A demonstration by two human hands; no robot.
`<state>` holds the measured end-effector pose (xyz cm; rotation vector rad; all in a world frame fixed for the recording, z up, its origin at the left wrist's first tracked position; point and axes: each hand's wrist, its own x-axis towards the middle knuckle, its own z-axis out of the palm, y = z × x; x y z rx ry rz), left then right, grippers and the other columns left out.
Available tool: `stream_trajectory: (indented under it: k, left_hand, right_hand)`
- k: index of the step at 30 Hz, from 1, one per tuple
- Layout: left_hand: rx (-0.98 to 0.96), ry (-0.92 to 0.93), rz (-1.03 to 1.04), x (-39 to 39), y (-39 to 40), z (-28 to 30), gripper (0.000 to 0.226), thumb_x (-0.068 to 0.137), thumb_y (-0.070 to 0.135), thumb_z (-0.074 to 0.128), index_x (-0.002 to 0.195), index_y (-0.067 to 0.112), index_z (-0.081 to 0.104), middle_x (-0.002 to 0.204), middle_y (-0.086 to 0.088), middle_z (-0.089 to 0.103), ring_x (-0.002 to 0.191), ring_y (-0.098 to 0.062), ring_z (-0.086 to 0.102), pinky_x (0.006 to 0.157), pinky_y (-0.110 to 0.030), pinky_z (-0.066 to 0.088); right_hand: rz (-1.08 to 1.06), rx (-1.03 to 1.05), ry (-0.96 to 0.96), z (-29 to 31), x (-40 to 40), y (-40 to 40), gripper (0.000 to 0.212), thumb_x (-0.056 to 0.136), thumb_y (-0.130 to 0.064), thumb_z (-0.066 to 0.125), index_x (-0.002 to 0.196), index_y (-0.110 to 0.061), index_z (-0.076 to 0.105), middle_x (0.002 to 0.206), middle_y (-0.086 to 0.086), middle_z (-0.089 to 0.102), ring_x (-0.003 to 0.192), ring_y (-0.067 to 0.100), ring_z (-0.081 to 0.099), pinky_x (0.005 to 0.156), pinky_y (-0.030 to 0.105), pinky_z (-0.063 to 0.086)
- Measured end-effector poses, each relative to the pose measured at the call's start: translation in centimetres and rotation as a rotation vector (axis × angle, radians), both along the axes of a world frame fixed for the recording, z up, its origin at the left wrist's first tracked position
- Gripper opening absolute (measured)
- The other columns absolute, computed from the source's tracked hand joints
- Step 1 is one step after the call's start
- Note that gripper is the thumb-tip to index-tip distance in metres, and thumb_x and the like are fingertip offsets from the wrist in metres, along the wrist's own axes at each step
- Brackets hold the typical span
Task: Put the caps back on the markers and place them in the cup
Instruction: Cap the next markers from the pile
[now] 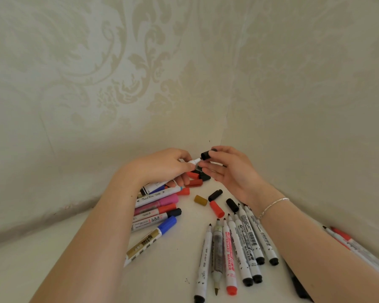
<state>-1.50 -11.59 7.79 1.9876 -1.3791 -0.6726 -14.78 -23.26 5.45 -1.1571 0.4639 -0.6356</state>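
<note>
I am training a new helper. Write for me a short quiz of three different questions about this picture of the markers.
1. True or false: the right hand holds a black cap.
2. What does the left hand hold?
3. Which colour is the loose cap lying left of the red cap? A gold, B green, C white.

Key: 1 true. 2 An uncapped white marker, its tip toward the black cap. 3 A.

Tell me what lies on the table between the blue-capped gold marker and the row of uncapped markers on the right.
In the head view, the table between the blue-capped gold marker and the row of uncapped markers is bare; the loose caps lie farther back.
</note>
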Motion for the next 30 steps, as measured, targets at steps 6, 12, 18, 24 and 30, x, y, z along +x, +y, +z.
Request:
stream_trajectory:
  k: [6,12,18,24,30]
  left_hand:
    - [-0.007,-0.015,0.002,-0.1,0.0,-0.2,0.024,0.102,0.033,0.043,0.111,0.017,0.058,0.082,-0.002,0.071,0.059,-0.003,0.062,0.059,-0.019,0.05]
    - [-0.097,-0.106,0.047,-0.4,-0.5,-0.2,0.024,0.1,0.039,0.044,0.104,0.021,0.061,0.064,0.006,0.058,0.043,-0.001,0.045,0.046,-0.017,0.038]
    - [-0.221,-0.193,0.098,-0.9,-1.2,-0.6,0.028,0.098,0.043,0.047,0.088,0.022,0.063,0.066,0.004,0.063,0.049,-0.005,0.047,0.052,-0.021,0.037]
    - [-0.303,-0.232,0.089,-1.4,-1.4,-0.2,0.027,0.099,0.038,0.048,0.085,0.021,0.064,0.064,0.007,0.061,0.038,0.005,0.045,0.043,-0.01,0.032]
    - [-0.371,-0.242,0.099,-1.6,-1.5,0.0,0.021,0.099,0.035,0.049,0.084,0.026,0.06,0.063,0.008,0.06,0.041,0.007,0.047,0.044,-0.007,0.033]
  right_hand:
    - [0.006,-0.158,0.093,0.3,0.3,0.8,0.019,0.088,0.003,0.06,0.105,-0.006,0.056,0.09,0.018,0.071,0.082,0.029,0.071,0.078,0.034,0.059]
    - [-0.07,-0.17,0.062,1.0,0.5,0.7,0.008,0.089,0.0,0.062,0.096,-0.002,0.058,0.087,0.017,0.069,0.073,0.022,0.07,0.066,0.026,0.057]
    - [-0.096,-0.135,0.019,1.5,0.5,0.4,0.009,0.089,-0.001,0.061,0.098,0.0,0.06,0.076,0.01,0.072,0.07,0.019,0.071,0.073,0.029,0.059]
    - [-0.106,-0.186,0.007,2.3,0.1,0.2,0.008,0.088,-0.002,0.063,0.096,0.0,0.062,0.088,0.017,0.072,0.077,0.023,0.071,0.074,0.03,0.057]
    - [-0.117,-0.205,0.004,3.1,0.1,0.3,0.011,0.086,-0.003,0.066,0.096,0.001,0.062,0.092,0.02,0.072,0.078,0.025,0.071,0.078,0.033,0.058]
